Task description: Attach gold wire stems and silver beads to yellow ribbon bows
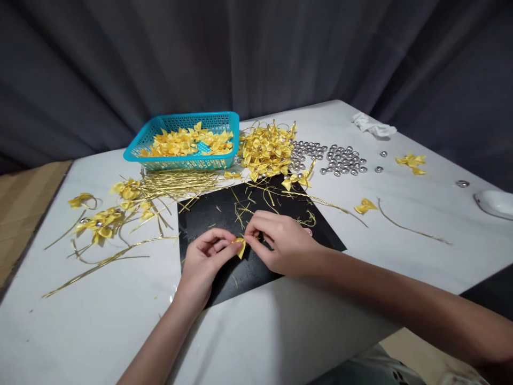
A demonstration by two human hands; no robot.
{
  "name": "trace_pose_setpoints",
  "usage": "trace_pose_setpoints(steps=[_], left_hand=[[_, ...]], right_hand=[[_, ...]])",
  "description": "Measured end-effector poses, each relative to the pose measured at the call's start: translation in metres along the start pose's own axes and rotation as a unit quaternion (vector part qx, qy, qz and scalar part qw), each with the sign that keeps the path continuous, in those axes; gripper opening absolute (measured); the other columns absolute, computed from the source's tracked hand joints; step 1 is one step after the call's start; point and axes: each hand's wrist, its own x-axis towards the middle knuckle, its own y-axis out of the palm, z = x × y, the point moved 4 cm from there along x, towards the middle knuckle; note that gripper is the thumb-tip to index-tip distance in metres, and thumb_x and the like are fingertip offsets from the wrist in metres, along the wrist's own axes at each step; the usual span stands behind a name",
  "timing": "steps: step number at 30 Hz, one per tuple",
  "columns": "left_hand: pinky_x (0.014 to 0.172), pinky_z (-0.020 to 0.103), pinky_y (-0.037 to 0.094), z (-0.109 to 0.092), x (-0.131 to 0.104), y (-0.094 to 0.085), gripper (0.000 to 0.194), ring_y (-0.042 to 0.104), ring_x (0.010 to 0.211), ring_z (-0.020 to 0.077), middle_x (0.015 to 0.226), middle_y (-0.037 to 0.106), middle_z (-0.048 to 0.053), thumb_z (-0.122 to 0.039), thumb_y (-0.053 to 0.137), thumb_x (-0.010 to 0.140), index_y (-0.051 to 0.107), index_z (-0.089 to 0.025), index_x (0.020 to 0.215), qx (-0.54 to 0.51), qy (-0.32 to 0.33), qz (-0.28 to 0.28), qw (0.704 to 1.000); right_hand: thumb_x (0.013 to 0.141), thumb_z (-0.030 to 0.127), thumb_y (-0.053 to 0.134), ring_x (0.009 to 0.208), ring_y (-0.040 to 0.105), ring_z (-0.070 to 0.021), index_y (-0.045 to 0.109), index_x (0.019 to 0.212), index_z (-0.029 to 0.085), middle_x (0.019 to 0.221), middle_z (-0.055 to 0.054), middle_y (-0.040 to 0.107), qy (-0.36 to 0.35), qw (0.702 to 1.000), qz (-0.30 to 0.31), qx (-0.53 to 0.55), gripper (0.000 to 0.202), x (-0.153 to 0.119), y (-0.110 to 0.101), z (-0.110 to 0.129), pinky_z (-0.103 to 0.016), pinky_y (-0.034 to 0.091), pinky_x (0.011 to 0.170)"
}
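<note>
A small yellow ribbon bow (pixel 241 249) is pinched in the fingertips of my left hand (pixel 208 254), above a black mat (pixel 256 270). My right hand (pixel 280 238) has thumb and index finger pressed together right against the bow's upper side; whatever those tips hold is too small to make out. Bits of gold wire (pixel 240 211) lie scattered over the mat beyond my hands. Something small and pink (pixel 308 231) shows just past my right hand, partly hidden by it.
Yellow bows fill a blue basket (pixel 180 159) at the back. Gold wire stems (pixel 180 184) lie before it. A heap of wired bows (pixel 267 149) sits beside silver beads (pixel 344 160). Crumpled tissue (pixel 372 126) and a white dish (pixel 495 203) are on the right.
</note>
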Motion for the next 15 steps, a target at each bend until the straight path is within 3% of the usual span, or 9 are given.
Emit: trace_pose_setpoints(steps=[15], left_hand=[[0.057,0.011,0.046,0.0024,0.0013,-0.0030,0.019,0.059,0.055,0.0049,0.055,0.066,-0.003,-0.015,0.080,0.053,0.063,-0.014,0.062,-0.015,-0.020,-0.003,1.000]], right_hand=[[0.078,0.011,0.053,0.057,0.043,-0.0056,0.061,0.072,0.011,0.067,0.000,0.052,-0.002,0.998,0.053,0.032,0.009,0.0065,-0.0052,-0.0005,-0.019,0.032,0.055]])
